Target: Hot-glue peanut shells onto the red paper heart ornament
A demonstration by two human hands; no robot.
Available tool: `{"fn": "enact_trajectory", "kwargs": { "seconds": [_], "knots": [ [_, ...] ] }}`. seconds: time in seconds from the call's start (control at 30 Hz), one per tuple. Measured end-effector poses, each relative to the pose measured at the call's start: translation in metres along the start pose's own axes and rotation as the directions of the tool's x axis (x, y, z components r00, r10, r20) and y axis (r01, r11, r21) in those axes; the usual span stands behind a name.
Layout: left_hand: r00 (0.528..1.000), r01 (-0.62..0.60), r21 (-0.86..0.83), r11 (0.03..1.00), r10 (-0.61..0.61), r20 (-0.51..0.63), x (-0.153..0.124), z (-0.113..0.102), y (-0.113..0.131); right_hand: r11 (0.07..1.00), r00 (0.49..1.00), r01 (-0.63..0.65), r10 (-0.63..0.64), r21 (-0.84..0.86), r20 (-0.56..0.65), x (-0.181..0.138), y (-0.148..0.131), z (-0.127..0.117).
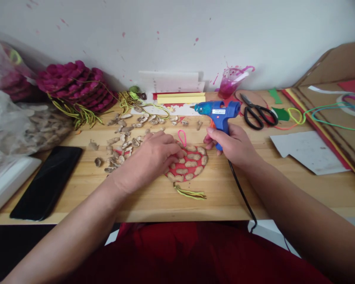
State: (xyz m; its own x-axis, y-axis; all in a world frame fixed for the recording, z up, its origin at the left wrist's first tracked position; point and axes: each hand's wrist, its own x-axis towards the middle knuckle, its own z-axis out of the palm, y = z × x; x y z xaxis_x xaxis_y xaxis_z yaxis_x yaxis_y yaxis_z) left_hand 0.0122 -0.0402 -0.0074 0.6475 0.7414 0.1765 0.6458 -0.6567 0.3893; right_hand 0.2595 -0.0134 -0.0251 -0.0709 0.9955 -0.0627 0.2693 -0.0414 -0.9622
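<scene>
My right hand (236, 144) is wrapped round the handle of a blue hot glue gun (220, 112); its nozzle points left and a small red light glows on its side. A black cord hangs from the handle. My left hand (158, 154) rests with curled fingers on the upper left of a round red disc (189, 170) covered with peanut shells (182, 171). What lies under those fingertips is hidden. A pink loop (182, 137) stands at the disc's top, and a yellow-green tassel (191, 192) trails from its bottom.
Loose peanut shells (126, 138) lie left of the disc. Further left are a black phone (47, 181), a bag of shells (38, 128) and a magenta stack (77, 85). Black scissors (256, 114), a pink-stained cup (228, 83) and cardboard (340, 63) stand to the right.
</scene>
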Motion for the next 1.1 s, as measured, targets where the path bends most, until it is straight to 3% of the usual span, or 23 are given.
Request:
{"fn": "enact_trajectory", "kwargs": {
  "seconds": [0.3, 0.9, 1.1],
  "knots": [
    [0.998, -0.059, 0.008, 0.998, 0.059, -0.008, -0.002, 0.0, -0.004, 1.0, 1.0, -0.007, 0.007, 0.0, 0.0, -0.001, -0.001, 0.001],
    [0.999, -0.05, -0.026, 0.998, 0.05, 0.016, -0.001, -0.002, -0.001, 1.0, 1.0, -0.021, 0.021, -0.004, -0.006, -0.001, -0.003, 0.001],
    [0.991, -0.062, -0.06, 0.996, 0.055, -0.119, -0.002, -0.007, -0.011, 1.0, 1.0, -0.019, 0.019, 0.005, -0.011, -0.002, -0.003, 0.0]
  ]
}}
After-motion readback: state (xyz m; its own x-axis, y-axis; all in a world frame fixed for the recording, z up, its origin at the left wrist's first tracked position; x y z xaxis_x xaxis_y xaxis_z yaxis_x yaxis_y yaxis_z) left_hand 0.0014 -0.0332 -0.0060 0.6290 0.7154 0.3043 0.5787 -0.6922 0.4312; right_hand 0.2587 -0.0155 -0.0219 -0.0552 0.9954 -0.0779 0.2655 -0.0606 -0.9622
